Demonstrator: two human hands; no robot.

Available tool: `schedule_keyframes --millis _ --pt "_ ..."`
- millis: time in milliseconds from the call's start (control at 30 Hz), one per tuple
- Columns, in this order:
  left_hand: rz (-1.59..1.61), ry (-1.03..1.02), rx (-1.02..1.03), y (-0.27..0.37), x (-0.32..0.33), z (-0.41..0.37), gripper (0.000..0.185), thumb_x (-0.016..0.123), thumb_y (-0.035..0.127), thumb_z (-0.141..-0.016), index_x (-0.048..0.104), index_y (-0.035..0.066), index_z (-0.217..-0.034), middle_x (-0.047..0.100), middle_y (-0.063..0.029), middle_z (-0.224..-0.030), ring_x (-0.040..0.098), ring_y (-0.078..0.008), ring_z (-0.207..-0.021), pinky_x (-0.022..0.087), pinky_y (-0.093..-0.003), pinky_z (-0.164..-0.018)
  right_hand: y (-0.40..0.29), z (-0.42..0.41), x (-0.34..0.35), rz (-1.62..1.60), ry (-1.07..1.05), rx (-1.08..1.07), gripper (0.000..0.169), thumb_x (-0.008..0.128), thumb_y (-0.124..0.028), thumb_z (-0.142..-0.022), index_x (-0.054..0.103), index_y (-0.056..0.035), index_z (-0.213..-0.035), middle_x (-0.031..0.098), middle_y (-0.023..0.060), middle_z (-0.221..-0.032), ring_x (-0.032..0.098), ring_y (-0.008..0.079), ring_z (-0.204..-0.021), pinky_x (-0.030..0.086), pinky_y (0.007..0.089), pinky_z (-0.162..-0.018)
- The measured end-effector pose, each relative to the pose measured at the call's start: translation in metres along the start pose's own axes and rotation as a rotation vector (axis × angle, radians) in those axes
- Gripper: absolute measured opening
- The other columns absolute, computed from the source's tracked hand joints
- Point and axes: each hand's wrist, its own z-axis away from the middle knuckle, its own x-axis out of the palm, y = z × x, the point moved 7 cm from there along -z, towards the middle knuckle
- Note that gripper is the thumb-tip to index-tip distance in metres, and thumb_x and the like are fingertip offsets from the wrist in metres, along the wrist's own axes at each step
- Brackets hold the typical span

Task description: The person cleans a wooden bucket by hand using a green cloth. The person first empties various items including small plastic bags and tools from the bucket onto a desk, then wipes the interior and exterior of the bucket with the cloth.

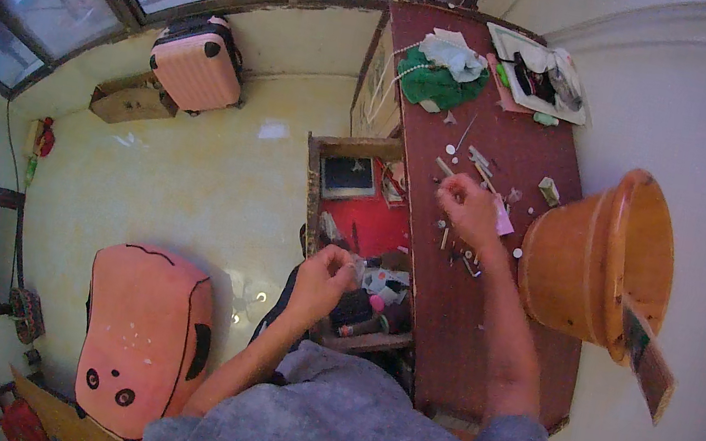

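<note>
My left hand [320, 285] is over the open drawer [343, 339], thumb and fingertips drawn together. Something clear and small shows beside its fingertips, but I cannot tell whether it is held. Above the dark red tabletop [453, 356], my right hand [469, 208] has its fingers curled inward; whether they pinch anything is unclear. A short pale stick [444, 166] lies close to those fingers. Small loose parts, among them a hex key [472, 268], are scattered around it. Inside the drawer are a dark-screened tablet-like device [348, 178], a red sheet [367, 219] and jumbled small items.
A wooden bucket [563, 263] stands on the tabletop's right side by the wall. Green cloth [442, 85] and a loaded white tray [538, 76] lie at the far end. On the floor are a pink suitcase [200, 69] and a pink cushioned seat [136, 324].
</note>
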Motion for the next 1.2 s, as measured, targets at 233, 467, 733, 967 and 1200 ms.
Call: schedule_keyframes --millis 233,467,733,967,1200 --pt "0.132 -0.014 -0.036 0.016 0.002 0.008 0.01 0.057 0.008 -0.09 0.057 -0.001 -0.093 0.063 -0.006 -0.084 0.063 -0.0133 -0.07 0.054 -0.0271 -0.065 -0.096 0.098 0.073 -0.422 -0.165 -0.125 0.014 0.064 -0.012 -0.087 0.062 -0.0025 -0.097 0.063 0.0053 -0.082 0.062 0.0121 -0.073 0.05 0.028 -0.066" --pt "0.191 -0.009 -0.098 0.001 0.004 0.009 0.008 0.056 0.006 -0.09 0.056 -0.001 -0.092 0.062 -0.0048 -0.082 0.063 -0.0128 -0.069 0.053 -0.0267 -0.063 -0.102 0.116 0.074 -0.043 -0.074 -0.443 0.011 0.059 -0.011 -0.086 0.06 -0.0066 -0.097 0.067 0.009 -0.086 0.067 0.0282 -0.077 0.052 0.0343 -0.062" --pt "0.145 0.004 -0.047 0.001 0.005 0.013 0.006 0.056 0.006 -0.09 0.055 0.0 -0.09 0.061 -0.0043 -0.08 0.062 -0.0116 -0.067 0.05 -0.025 -0.062 -0.116 0.13 0.07 0.258 -0.073 -0.57 0.02 0.06 -0.011 -0.081 0.063 -0.0069 -0.1 0.066 0.0072 -0.084 0.066 0.0236 -0.077 0.052 0.0353 -0.064" --pt "0.118 -0.017 -0.067 0.01 0.015 0.015 0.005 0.056 0.007 -0.09 0.055 0.002 -0.089 0.059 -0.0034 -0.075 0.06 -0.0106 -0.065 0.05 -0.0247 -0.062 -0.077 0.113 0.032 0.261 0.159 -0.467 0.022 0.058 -0.013 -0.087 0.064 -0.0063 -0.106 0.066 0.01 -0.088 0.065 0.0267 -0.081 0.052 0.0367 -0.07" --pt "0.152 -0.06 -0.057 0.006 0.02 0.009 0.004 0.055 0.006 -0.09 0.054 0.002 -0.087 0.059 -0.0028 -0.073 0.059 -0.0106 -0.064 0.048 -0.0241 -0.062 0.045 0.091 0.007 0.678 0.268 0.064 0.051 0.058 -0.03 -0.089 0.046 -0.0088 -0.134 0.039 0.0164 -0.141 0.036 0.0375 -0.13 0.034 0.0528 -0.102"
